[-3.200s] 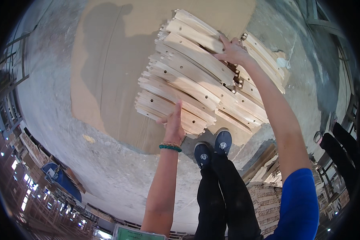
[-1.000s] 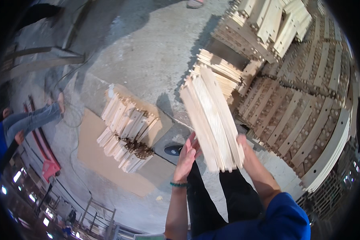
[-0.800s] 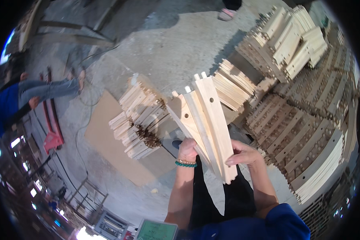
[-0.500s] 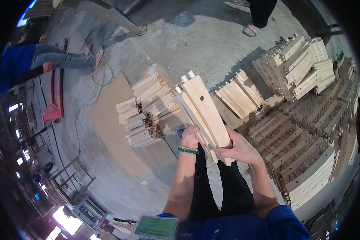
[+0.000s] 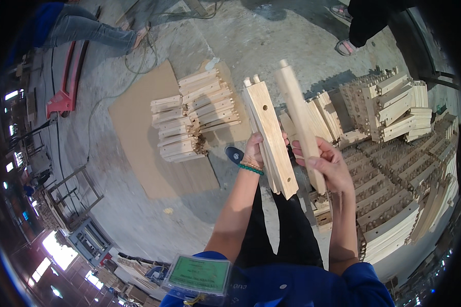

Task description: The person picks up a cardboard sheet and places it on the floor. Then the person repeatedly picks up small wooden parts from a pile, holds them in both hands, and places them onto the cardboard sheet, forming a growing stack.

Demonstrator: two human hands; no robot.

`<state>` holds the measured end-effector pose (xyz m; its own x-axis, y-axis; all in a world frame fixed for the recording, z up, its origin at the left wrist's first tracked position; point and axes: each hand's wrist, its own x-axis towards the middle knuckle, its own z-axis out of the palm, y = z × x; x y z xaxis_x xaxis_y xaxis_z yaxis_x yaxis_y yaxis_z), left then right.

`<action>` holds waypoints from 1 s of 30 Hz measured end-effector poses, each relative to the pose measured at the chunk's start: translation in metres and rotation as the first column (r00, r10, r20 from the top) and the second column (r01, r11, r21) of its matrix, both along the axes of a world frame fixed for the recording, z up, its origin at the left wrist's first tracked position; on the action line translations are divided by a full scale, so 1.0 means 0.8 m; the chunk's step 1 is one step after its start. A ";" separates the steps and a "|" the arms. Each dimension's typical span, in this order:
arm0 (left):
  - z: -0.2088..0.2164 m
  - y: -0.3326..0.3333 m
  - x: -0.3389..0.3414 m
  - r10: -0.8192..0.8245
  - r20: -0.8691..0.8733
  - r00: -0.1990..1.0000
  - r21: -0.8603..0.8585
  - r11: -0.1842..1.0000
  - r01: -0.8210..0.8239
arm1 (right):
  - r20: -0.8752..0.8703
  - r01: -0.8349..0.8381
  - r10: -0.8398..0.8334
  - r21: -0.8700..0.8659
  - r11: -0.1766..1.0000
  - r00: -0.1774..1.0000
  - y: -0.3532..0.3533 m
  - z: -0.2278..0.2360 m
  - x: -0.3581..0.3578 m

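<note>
My left hand (image 5: pixel 254 150) is closed round a small bundle of pale wooden rails (image 5: pixel 270 138), held upright in front of me. The front rail has two round holes, and dowel-like pegs stick out at its top end. Apart from the bundle, to its right, my right hand (image 5: pixel 330 163) grips a single wooden rail (image 5: pixel 298 117) near its lower end. That rail is tilted and smeared by motion. The fingertips of my left hand show at the bundle's right edge.
Rows of similar rails (image 5: pixel 210 92) lie on a brown board (image 5: pixel 138 138) at the left. Large stacks of rails (image 5: pixel 389 199) stand close on my right, with more piled (image 5: pixel 394 107) behind. A red pallet-jack-like frame (image 5: pixel 61 100) and two people's legs (image 5: pixel 89 30) (image 5: pixel 366 25) are farther off.
One rail has come away from the bundle and moved right in my right hand. My left hand keeps the others. The view has shifted a little.
</note>
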<state>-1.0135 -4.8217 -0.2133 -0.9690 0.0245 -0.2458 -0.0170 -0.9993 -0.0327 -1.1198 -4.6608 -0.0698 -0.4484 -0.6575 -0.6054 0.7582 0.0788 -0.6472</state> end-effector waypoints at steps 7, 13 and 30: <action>0.001 -0.016 0.005 0.048 -0.209 0.977 0.112 0.993 -0.025 | 0.112 0.074 -0.066 -0.066 0.995 0.991 -0.005 -0.001 -0.003; 0.024 -0.034 0.010 0.043 0.237 0.971 -0.206 0.978 0.007 | -0.159 -0.136 0.159 0.146 0.980 0.974 -0.033 -0.009 0.017; 0.036 -0.070 0.035 0.075 0.101 0.992 -0.144 0.988 -0.060 | 0.334 0.138 -0.100 -0.092 0.986 0.937 -0.014 -0.071 0.034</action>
<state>-0.9853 -4.8781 -0.1842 -0.9357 -0.0818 -0.3432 0.0466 -0.9929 0.1098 -1.0926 -4.6718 -0.1266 -0.3170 -0.6839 -0.6571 0.9287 -0.0834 -0.3613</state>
